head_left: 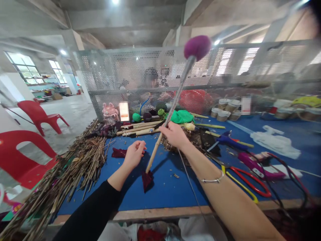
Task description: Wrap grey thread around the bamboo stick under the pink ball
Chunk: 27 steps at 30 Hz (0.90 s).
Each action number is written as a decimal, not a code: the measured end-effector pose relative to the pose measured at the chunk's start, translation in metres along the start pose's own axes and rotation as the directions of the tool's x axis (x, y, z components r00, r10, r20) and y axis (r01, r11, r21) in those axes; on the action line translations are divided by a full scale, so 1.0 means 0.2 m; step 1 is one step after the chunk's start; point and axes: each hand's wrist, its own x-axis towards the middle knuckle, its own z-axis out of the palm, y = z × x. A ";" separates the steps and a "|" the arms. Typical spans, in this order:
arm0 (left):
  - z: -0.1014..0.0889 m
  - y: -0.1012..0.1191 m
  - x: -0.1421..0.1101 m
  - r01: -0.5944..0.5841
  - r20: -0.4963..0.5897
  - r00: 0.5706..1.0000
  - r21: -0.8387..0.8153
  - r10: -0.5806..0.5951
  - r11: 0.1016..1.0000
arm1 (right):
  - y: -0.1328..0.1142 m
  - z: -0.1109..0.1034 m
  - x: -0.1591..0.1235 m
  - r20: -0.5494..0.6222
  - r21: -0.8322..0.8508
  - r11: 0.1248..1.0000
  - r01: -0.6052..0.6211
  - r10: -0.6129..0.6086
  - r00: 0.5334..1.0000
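Observation:
My right hand (173, 134) is closed around a bamboo stick (153, 152), held tilted with its top leaning right. A purple rounded head (197, 47) tops the stick, with a grey wrapped section below it. At the stick's lower end is a dark red piece of cloth (147, 180), against the blue tabletop (163, 192). My left hand (135, 154) hovers just left of the stick, fingers curled in; what they hold, if anything, is hidden. Behind that hand lies another dark red cloth piece (118, 153).
Thin dry twigs (85, 160) are heaped along the left edge. Red-handled scissors (250, 182), a magenta glue gun (260, 165) and blue-handled pliers (229, 140) lie at right. Several bamboo sticks (142, 130) and a green cloth (180, 116) lie before a perforated metal screen (112, 73).

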 end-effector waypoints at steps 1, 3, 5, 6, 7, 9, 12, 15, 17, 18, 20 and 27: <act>0.02 0.00 -0.01 0.001 0.015 1.000 0.002 -0.001 1.000 | -0.01 0.02 0.01 -0.002 -0.024 1.000 0.014 -0.014 1.000; 0.07 0.03 -0.04 0.008 0.055 0.998 -0.036 -0.006 0.999 | -0.01 0.08 0.03 -0.021 -0.040 0.999 0.027 -0.028 0.999; 0.12 0.08 -0.07 0.073 0.121 0.991 -0.141 -0.056 0.987 | 0.01 0.14 0.06 -0.021 -0.065 0.998 0.000 -0.001 1.000; 0.15 0.11 -0.07 0.116 0.148 0.985 -0.192 -0.088 0.975 | 0.02 0.16 0.08 -0.003 -0.091 0.995 -0.027 0.027 1.000; 0.17 0.14 -0.07 0.156 0.162 0.979 -0.219 -0.122 0.963 | 0.03 0.18 0.10 0.026 -0.123 0.991 -0.058 0.061 0.998; 0.20 0.19 -0.06 0.208 0.140 0.974 -0.222 -0.180 0.953 | 0.05 0.23 0.13 0.097 -0.184 0.977 -0.107 0.126 0.987; 0.25 0.18 -0.05 0.243 0.055 0.970 -0.209 -0.237 0.947 | 0.07 0.28 0.14 0.164 -0.208 0.969 -0.132 0.167 0.972; 0.29 0.12 -0.05 0.279 0.005 0.958 -0.252 -0.287 0.927 | 0.10 0.34 0.12 0.198 -0.206 0.968 -0.143 0.184 0.963; 0.30 0.07 -0.05 0.291 -0.004 0.953 -0.280 -0.304 0.915 | 0.13 0.37 0.11 0.220 -0.201 0.968 -0.150 0.194 0.956; 0.29 0.05 -0.05 0.289 0.001 0.954 -0.282 -0.301 0.915 | 0.14 0.38 0.11 0.227 -0.196 0.968 -0.156 0.199 0.953; 0.27 0.03 -0.04 0.270 0.040 0.963 -0.238 -0.268 0.933 | 0.17 0.39 0.10 0.236 -0.180 0.969 -0.169 0.209 0.949; 0.09 -0.01 -0.01 0.122 0.178 0.975 0.066 -0.132 0.990 | 0.20 0.39 0.05 0.187 -0.144 0.956 -0.255 0.279 0.942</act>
